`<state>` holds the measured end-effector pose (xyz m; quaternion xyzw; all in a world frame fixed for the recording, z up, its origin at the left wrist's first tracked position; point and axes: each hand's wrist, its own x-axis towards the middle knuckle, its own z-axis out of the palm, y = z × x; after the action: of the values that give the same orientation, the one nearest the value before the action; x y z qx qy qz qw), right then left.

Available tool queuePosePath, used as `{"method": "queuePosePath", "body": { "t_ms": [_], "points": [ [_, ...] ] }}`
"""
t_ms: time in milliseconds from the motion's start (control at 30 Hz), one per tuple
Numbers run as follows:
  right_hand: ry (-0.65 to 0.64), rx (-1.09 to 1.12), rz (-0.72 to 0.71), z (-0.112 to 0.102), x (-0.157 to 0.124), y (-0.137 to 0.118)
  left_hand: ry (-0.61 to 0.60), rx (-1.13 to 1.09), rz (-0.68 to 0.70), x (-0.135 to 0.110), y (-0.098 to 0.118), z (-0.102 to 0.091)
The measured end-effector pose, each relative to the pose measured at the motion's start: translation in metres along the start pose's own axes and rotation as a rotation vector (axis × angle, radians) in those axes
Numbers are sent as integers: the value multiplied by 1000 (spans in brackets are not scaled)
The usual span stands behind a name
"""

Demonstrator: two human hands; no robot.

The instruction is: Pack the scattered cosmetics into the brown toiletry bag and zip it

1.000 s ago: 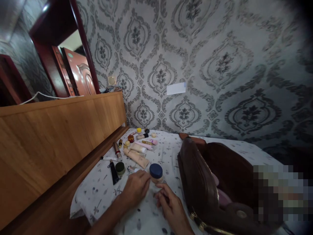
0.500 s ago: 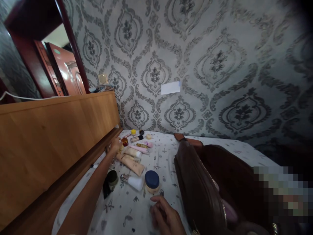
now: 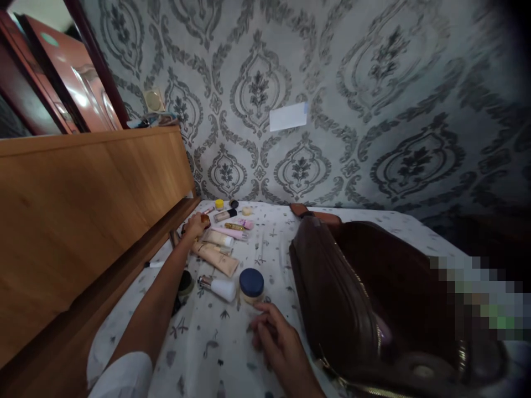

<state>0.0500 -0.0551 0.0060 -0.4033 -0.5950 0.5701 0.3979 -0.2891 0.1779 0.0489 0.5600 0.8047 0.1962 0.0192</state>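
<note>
My left hand (image 3: 194,225) reaches to the far left of the bedding, right against a small amber jar (image 3: 206,220); its fingers are mostly hidden, so the grip is unclear. My right hand (image 3: 276,337) hovers over the cloth in front, fingers loosely bent and apart, holding nothing. Just beyond its fingertips stands a jar with a dark blue lid (image 3: 251,282). Left of that lies a white makeup brush (image 3: 219,287). Between the hands rest a beige tube (image 3: 215,258), a cream tube with a white cap (image 3: 218,237) and a pink tube (image 3: 229,232).
A dark brown bag (image 3: 332,287) gapes at the right, its tan strap (image 3: 319,216) behind it. Wooden boards (image 3: 95,199) border the left side. A yellow jar (image 3: 219,204) and a black-capped bottle (image 3: 225,215) lie further back. Patterned wallpaper (image 3: 257,83) covers the wall.
The view has tilted down and shifted slightly right. My left hand has moved a little closer to the amber jar and covers more of it. My right hand has come nearer the blue-lidded jar.
</note>
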Motion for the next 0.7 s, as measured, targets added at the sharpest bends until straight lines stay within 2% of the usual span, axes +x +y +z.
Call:
{"method": "queuePosePath", "body": {
  "t_ms": [167,467,700],
  "points": [
    [-23,15,35,-2,-2,-12,41,25,-10,-2,2,1],
    [-31,-34,35,-1,-1,-13,85,-31,-20,-8,3,0],
    [-6,-45,25,2,2,10,103,-172,12,-12,-5,2]
  ]
}}
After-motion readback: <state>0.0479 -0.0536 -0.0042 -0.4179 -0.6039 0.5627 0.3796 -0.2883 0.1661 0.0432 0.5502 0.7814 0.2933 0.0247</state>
